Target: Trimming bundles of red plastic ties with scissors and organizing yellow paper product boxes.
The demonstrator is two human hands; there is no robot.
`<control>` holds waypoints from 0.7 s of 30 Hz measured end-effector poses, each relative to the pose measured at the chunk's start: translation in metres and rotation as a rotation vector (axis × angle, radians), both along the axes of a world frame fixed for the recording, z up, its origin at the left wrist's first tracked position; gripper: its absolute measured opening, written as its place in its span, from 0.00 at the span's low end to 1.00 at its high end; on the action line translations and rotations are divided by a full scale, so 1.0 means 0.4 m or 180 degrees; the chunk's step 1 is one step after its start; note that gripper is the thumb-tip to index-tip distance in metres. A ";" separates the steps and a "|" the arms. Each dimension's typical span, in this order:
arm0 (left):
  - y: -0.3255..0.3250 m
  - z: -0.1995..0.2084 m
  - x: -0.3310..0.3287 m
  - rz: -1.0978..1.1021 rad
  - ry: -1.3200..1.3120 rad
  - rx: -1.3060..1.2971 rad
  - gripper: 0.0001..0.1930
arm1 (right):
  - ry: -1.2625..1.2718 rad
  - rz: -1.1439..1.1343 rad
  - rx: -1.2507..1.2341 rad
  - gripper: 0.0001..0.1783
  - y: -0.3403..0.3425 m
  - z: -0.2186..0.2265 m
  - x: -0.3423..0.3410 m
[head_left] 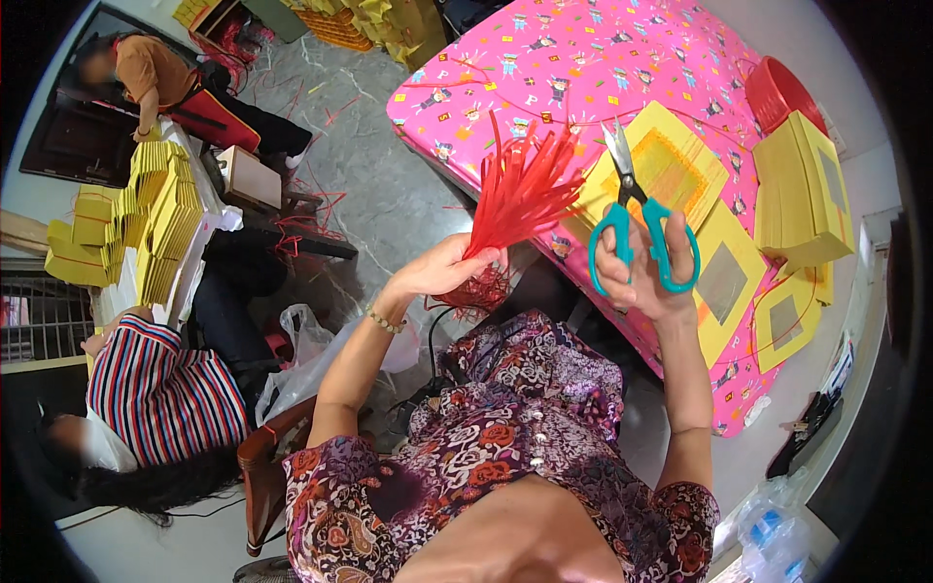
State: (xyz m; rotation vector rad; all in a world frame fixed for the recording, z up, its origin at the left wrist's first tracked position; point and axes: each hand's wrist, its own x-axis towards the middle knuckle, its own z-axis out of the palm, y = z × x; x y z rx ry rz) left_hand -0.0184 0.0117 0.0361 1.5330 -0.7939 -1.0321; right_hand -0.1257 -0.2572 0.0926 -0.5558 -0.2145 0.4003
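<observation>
A bunch of flat red strips (525, 185) fans upward from my left hand (452, 267), whose fingers wrap round its lower end. More thin red strands (476, 294) hang below that fist. In my right hand (641, 267) is a pair of scissors (628, 180) with teal handles, my fingers through the loops. The blades point up and stand slightly apart, to the right of the strips and not touching them. Behind the scissors, a yellow paper sheet (695, 160) with an orange-gold square lies on the pink patterned table cover (544, 73).
Further right lie more yellow sheets with grey squares (724, 282), a thick yellow paper stack (802, 189) and a red basket (782, 92). At left, two people sit by a table with folded yellow paper stacks (155, 219). Red scraps (306, 209) litter the grey floor (374, 146).
</observation>
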 end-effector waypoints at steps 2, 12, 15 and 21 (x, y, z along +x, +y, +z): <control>-0.003 0.007 0.001 0.0315 -0.0615 0.0267 0.13 | -0.0150 -0.0036 -0.0395 0.41 0.012 0.015 -0.014; -0.013 0.024 0.000 0.0088 -0.0728 0.0325 0.12 | 0.0010 0.0171 -0.1579 0.35 0.034 0.004 -0.019; -0.013 0.025 0.002 0.0065 -0.0666 0.0335 0.12 | 0.0031 0.0243 -0.1482 0.33 0.039 -0.005 -0.009; -0.019 0.020 -0.002 0.0025 -0.0719 0.0177 0.12 | -0.0029 0.0279 -0.1428 0.38 0.049 0.000 -0.007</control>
